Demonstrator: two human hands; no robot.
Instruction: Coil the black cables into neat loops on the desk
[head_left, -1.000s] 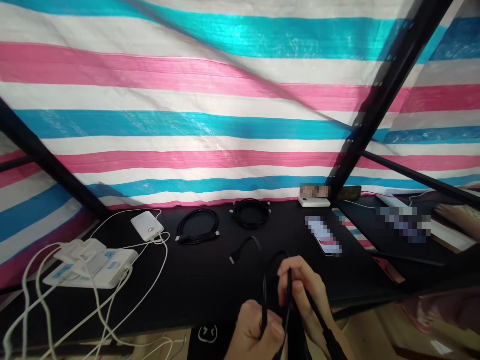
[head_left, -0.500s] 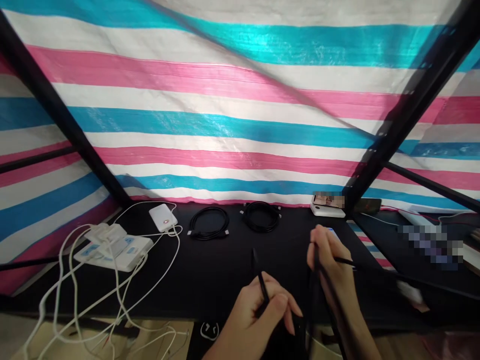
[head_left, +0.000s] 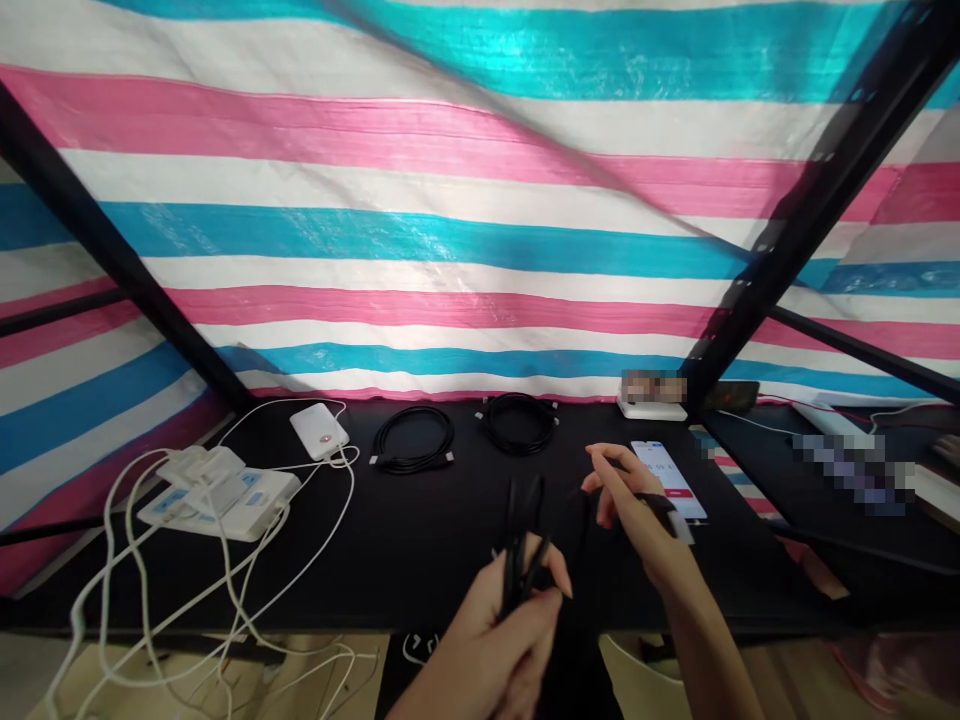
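Note:
My left hand [head_left: 510, 620] is closed around folded loops of a black cable [head_left: 521, 535] just above the near edge of the black table [head_left: 420, 545]. My right hand [head_left: 630, 500] pinches another stretch of the same black cable a little to the right, close to a phone [head_left: 667, 480] that lies with its screen lit. Two coiled black cables [head_left: 412, 440] [head_left: 517, 422] rest at the back of the table.
A white power bank [head_left: 321, 430] and a white power strip [head_left: 217, 492] with several white leads sit at the left. A white box [head_left: 651, 405] stands at the back right. Black frame bars cross a striped tarp behind. Another desk lies to the right.
My hands came closer together. The left hand now holds several folded loops of the cable, and the right hand dropped lower and moved left from beside the phone.

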